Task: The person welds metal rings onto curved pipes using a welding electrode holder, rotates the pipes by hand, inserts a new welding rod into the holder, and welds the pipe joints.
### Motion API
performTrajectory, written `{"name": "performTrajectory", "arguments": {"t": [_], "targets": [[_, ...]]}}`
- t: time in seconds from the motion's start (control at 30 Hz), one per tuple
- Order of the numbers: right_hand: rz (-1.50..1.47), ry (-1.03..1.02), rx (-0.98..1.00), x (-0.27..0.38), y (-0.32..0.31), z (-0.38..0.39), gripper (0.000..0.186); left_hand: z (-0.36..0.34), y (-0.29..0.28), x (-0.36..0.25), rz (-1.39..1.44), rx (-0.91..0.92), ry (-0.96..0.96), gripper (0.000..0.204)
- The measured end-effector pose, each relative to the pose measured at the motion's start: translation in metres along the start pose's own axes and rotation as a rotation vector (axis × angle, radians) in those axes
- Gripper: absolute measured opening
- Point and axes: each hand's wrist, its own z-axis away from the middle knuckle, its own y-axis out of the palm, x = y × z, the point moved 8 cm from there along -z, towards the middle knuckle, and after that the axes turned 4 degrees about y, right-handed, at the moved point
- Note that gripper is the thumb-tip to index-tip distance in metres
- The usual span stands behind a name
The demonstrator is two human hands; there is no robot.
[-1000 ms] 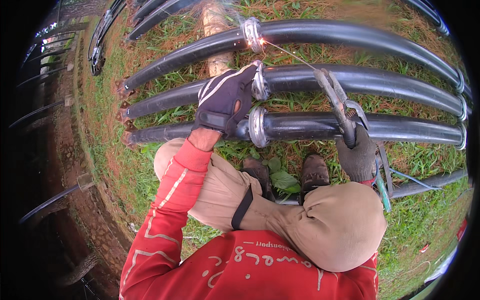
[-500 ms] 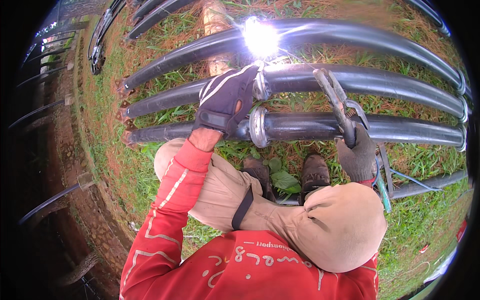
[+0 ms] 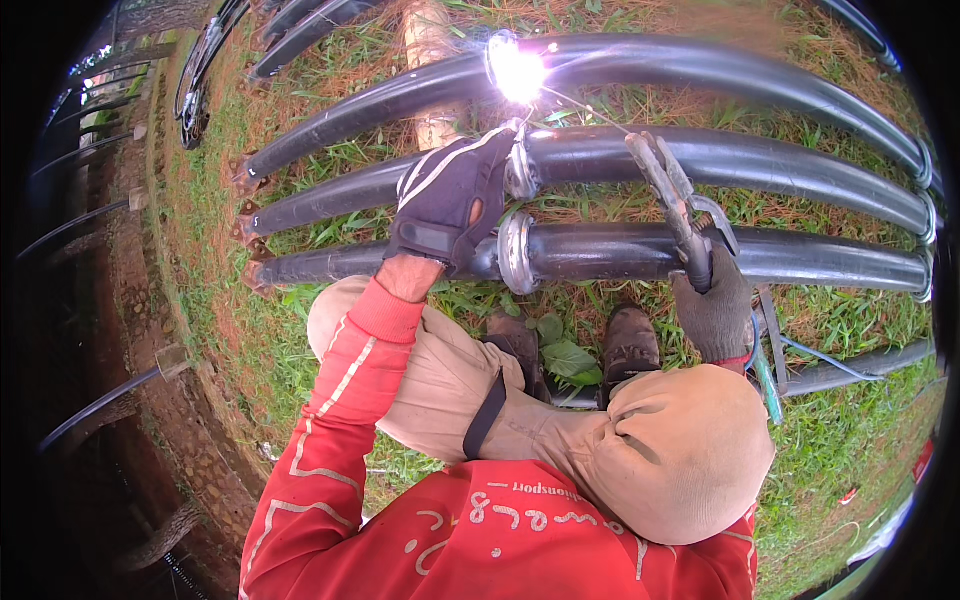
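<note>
My left hand (image 3: pixel 455 195), in a dark glove with white stripes, lies over the middle black pipe (image 3: pixel 620 157). Its fingers are closed together beside that pipe's metal ring (image 3: pixel 521 170); what they grip, if anything, I cannot make out. My right hand (image 3: pixel 714 312), in a grey knit glove, is wrapped round the handle of a welding electrode holder (image 3: pixel 675 195). From the holder's jaws a thin electrode (image 3: pixel 588 109) reaches left to a bright arc (image 3: pixel 520 75) on the far pipe (image 3: pixel 690 65). The glare hides the joint there.
Nearest me lies another black pipe (image 3: pixel 620 250) with a thick ring (image 3: pixel 516 253). A wooden log (image 3: pixel 432 125) supports the pipes from below. My boots (image 3: pixel 630 345) stand on grass behind them. More pipes (image 3: pixel 320 35) lie at the far left, near a cable bundle (image 3: pixel 200 85).
The arc's glare has shrunk and shifted slightly left, and the electrode and part of the far ring show more plainly. Both hands have stayed nearly in place.
</note>
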Motion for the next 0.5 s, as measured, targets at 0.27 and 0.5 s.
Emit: {"name": "performTrajectory", "arguments": {"t": [0.27, 0.5], "targets": [[-0.084, 0.001, -0.107, -0.005, -0.006, 0.005, 0.036, -0.009, 0.001, -0.005, 0.019, 0.040, -0.043, 0.031], [-0.017, -0.001, -0.057, -0.002, -0.003, 0.003, 0.032, -0.014, -0.001, -0.009, 0.014, 0.059, -0.051, 0.036]]}}
